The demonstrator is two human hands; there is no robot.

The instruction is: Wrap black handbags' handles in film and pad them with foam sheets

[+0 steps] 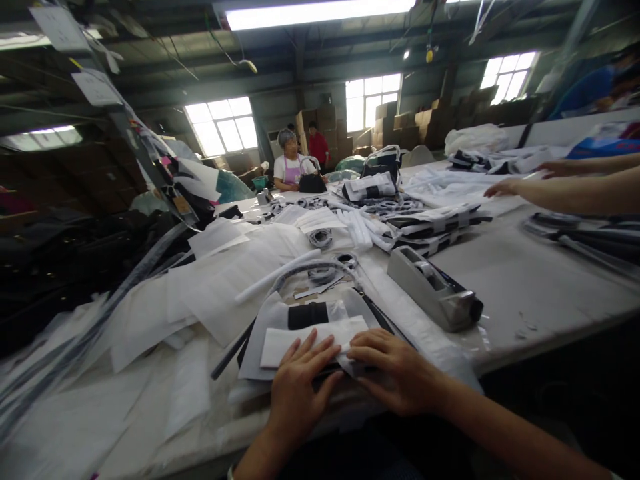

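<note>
A handbag (367,307) with a wrapped, arched handle (295,268) lies on the table in front of me, partly covered in pale wrapping. A black band (307,315) shows across its middle. Over its near part is a folded white foam sheet (280,347). My left hand (303,383) presses flat on this sheet with fingers spread. My right hand (400,370) is at the sheet's right end, its fingers bent together over the edge and its thumb lower down. The sheet's near edge is partly hidden under both hands.
A grey tape dispenser (433,290) stands right of the bag. Loose white sheets (210,287) spread leftward; coiled wrapped strips (323,270) lie behind. Wrapped pieces (435,223) are stacked beyond. Another person's arms (565,190) reach in from the right. A person (293,163) sits across the table.
</note>
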